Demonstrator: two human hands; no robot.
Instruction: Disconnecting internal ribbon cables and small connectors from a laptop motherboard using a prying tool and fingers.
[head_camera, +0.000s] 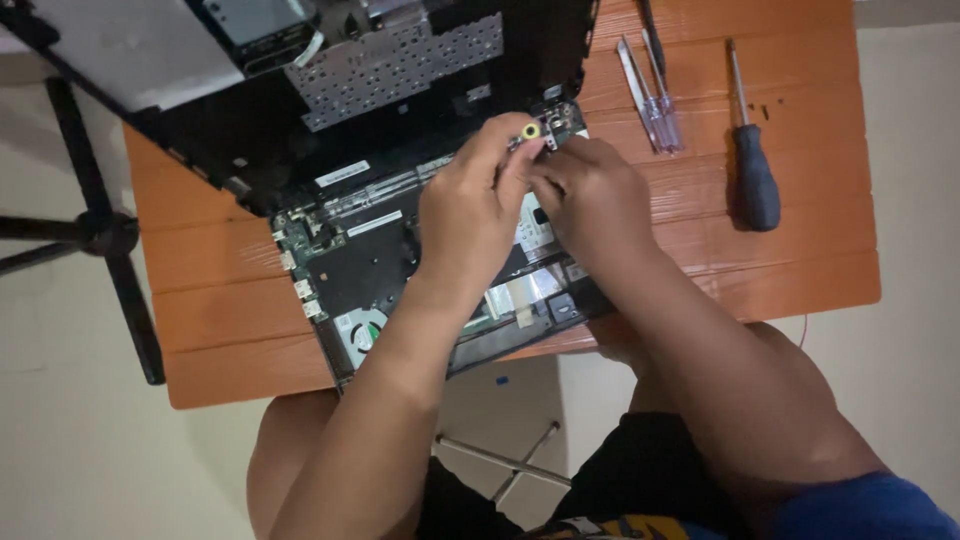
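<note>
Yellow-ringed and small, a round connector (530, 130) sits at the far right corner of the opened laptop base (400, 270) — pinched between the curled fingertips of the left hand (470, 205). The right hand (590, 195) presses in beside it, fingers bent tight against the same spot; what it grips is hidden. Screwdrivers (755, 180) lie apart on the orange table (800, 270).

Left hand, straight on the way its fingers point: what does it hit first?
Likely the yellow-ringed connector right at the left hand fingertips, at the corner of the open laptop; contact or a pinch already seems made, though depth is unclear.
</note>
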